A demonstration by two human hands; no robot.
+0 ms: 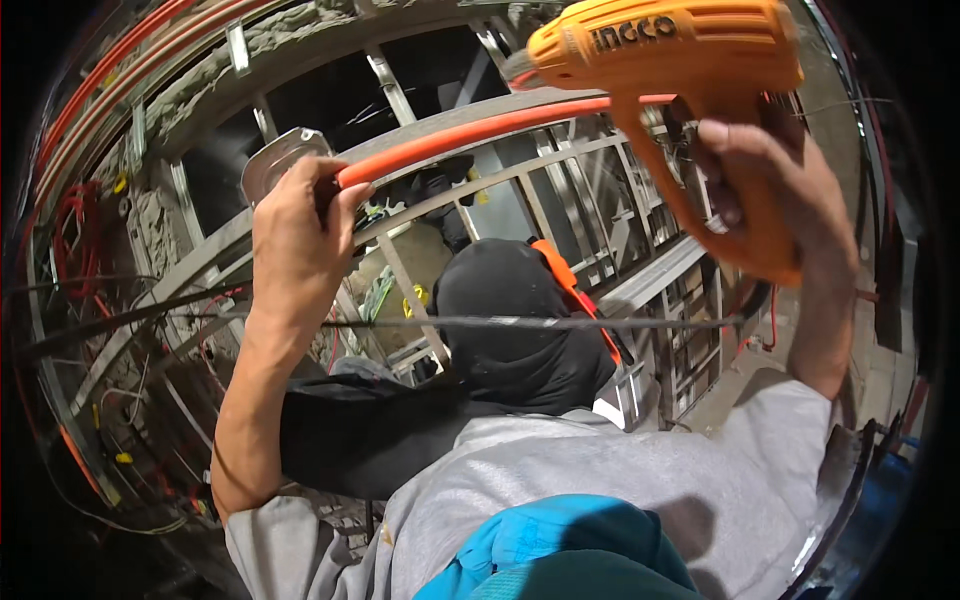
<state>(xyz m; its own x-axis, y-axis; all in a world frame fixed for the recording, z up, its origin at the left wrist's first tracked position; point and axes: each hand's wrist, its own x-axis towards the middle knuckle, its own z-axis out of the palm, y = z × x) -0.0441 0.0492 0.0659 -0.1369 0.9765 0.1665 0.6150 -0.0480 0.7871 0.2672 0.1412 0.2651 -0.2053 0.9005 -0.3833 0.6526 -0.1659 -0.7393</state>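
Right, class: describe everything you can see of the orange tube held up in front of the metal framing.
The smooth orange plastic tube runs in a gentle upward arc from lower left to upper right. The left hand grips its near end by a round metal box. Its far end passes behind the orange pistol-shaped power tool held by the right hand. It looks glossy and unbroken.

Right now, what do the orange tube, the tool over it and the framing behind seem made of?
Orange tube: likely plastic conduit, smooth and matte, bowed along its length. Orange tool: moulded plastic body, slight sheen, ribbed vents. Framing: thin grey metal, dull reflective strips, probably galvanised steel.
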